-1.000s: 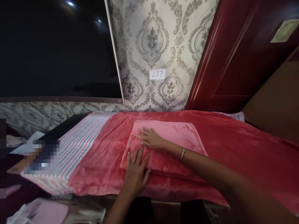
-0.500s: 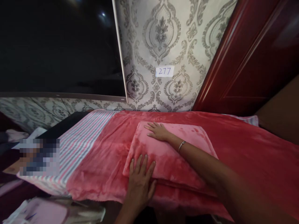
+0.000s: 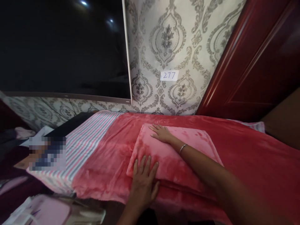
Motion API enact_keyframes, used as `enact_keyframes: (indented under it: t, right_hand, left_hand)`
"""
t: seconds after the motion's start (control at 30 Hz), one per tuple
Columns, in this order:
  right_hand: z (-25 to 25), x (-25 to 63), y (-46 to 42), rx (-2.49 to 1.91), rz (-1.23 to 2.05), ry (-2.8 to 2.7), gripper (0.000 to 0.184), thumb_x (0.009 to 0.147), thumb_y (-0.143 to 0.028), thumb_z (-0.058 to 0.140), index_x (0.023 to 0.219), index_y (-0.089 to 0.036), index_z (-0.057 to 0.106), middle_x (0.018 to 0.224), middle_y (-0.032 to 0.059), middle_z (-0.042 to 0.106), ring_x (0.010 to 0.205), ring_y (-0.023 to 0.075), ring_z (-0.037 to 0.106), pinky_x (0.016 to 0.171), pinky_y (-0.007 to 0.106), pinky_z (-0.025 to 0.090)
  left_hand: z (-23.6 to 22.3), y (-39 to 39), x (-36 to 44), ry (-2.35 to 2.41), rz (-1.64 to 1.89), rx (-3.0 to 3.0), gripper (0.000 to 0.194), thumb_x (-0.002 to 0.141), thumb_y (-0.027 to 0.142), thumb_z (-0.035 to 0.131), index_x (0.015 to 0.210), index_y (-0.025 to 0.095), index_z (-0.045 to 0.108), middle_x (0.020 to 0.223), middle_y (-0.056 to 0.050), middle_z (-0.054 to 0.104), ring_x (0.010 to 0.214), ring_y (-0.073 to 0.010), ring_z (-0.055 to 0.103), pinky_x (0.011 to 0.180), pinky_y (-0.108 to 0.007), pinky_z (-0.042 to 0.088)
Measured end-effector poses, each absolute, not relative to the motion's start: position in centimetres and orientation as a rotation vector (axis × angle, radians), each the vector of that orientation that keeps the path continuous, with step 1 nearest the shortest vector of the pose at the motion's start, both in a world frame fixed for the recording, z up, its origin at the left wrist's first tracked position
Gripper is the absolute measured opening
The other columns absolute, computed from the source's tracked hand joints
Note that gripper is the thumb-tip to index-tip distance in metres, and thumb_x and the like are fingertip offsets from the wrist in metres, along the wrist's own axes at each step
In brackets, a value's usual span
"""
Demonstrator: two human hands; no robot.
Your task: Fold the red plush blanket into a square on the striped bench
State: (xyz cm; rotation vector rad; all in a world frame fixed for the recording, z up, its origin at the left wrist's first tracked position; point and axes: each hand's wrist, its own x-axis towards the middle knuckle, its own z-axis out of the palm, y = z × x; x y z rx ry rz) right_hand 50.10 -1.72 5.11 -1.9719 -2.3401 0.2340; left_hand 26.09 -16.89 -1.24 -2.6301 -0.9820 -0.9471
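The folded blanket (image 3: pixel 168 159) lies on the spread blanket (image 3: pixel 107 162), with a sheet (image 3: pixel 86 142) at left; the left hand (image 3: pixel 144 184) is at the folded blanket's near left corner, the right hand (image 3: pixel 161 133) farther back on it. Behind, the wall (image 3: pixel 145 56) bears a number card (image 3: pixel 169 75) between the television (image 3: pixel 65 53), left, and the door (image 3: pixel 241 68), right.

The place looks like a room in a home: ornate patterned wallpaper (image 3: pixel 167 37) covers the wall beyond the right hand (image 3: pixel 162 133), and a large television (image 3: pixel 63 50) is ahead and to the left of both hands. To the right of the hands rises a glossy dark-red wooden panel (image 3: pixel 257 62), while a soft red cover (image 3: pixel 253 150) spreads around them, with a striped cloth (image 3: pixel 91 137) left of the left hand (image 3: pixel 142 184).
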Motion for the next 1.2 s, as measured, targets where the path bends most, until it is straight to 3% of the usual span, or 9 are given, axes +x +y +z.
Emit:
enact_keyframes:
  t: [0.17,0.3,0.4,0.5,0.63,0.77,1.2]
  right_hand:
    - [6.7,48.2,-3.5,-1.92,0.176,-2.381,0.066,0.102,-0.057,0.035,0.161,-0.03,0.023,0.169,0.0094,0.011,0.154,0.036,0.008,0.119,0.064,0.013]
    - [6.9,45.4,-6.4,-1.608,0.143,-2.591,0.064,0.101,-0.059,0.036,0.159,-0.032,0.03,0.167,0.0079,0.019,0.154,0.0335,0.01,0.119,0.065,0.011]
    - [6.6,43.8,-7.9,-1.454,0.151,-2.68,0.06,0.102,-0.056,0.035,0.158,-0.035,0.032,0.167,0.0047,0.022,0.154,0.0295,0.013,0.122,0.059,0.011]
    - [6.4,43.5,-7.7,-1.444,0.18,-2.688,0.06,0.102,-0.055,0.035,0.158,-0.035,0.032,0.166,0.002,0.022,0.155,0.0271,0.012,0.124,0.053,0.01]
    - [6.1,44.2,-5.1,-1.469,0.218,-2.7,0.062,0.102,-0.055,0.039,0.158,-0.03,0.033,0.166,0.0038,0.023,0.154,0.0309,0.013,0.122,0.06,0.006]
    - [5.6,45.0,-1.6,-1.562,0.212,-2.658,0.061,0.102,-0.057,0.038,0.158,-0.032,0.033,0.166,0.0056,0.023,0.154,0.0292,0.012,0.12,0.063,0.01]
    - [3.9,46.7,3.1,-1.772,0.328,-2.361,0.058,0.104,-0.055,0.027,0.157,-0.032,0.036,0.165,0.004,0.028,0.152,0.0263,0.023,0.12,0.057,0.023]
  left_hand:
    - [-1.2,-17.0,25.8,-0.965,-0.945,-2.637,0.07,0.083,0.024,0.06,0.151,0.023,0.044,0.159,-0.009,0.042,0.15,-0.0298,0.03,0.122,-0.054,0.018]
    - [-1.3,-17.1,25.4,-0.977,-1.051,-2.563,0.061,0.086,0.023,0.058,0.146,0.021,0.05,0.157,-0.013,0.044,0.15,-0.0319,0.031,0.122,-0.06,0.014]
    - [-1.5,-17.0,25.0,-1.094,-1.083,-2.49,0.057,0.088,0.021,0.056,0.145,0.022,0.052,0.158,-0.013,0.043,0.15,-0.0328,0.03,0.122,-0.064,0.011]
    - [-2.0,-16.8,24.5,-1.238,-1.015,-2.468,0.06,0.088,0.021,0.056,0.148,0.024,0.048,0.162,-0.012,0.036,0.152,-0.0351,0.025,0.119,-0.064,0.021]
    - [-2.7,-16.5,24.3,-1.269,-0.966,-2.509,0.061,0.087,0.021,0.057,0.148,0.023,0.049,0.164,-0.012,0.031,0.153,-0.0361,0.022,0.111,-0.056,0.037]
    - [-2.9,-16.6,24.4,-1.272,-0.982,-2.512,0.065,0.085,0.019,0.058,0.148,0.023,0.047,0.164,-0.011,0.031,0.152,-0.0358,0.023,0.111,-0.056,0.039]
    - [-2.9,-16.7,24.2,-1.272,-0.979,-2.544,0.079,0.086,0.017,0.055,0.159,0.028,0.027,0.166,-0.009,0.028,0.153,-0.0365,0.021,0.11,-0.058,0.041]
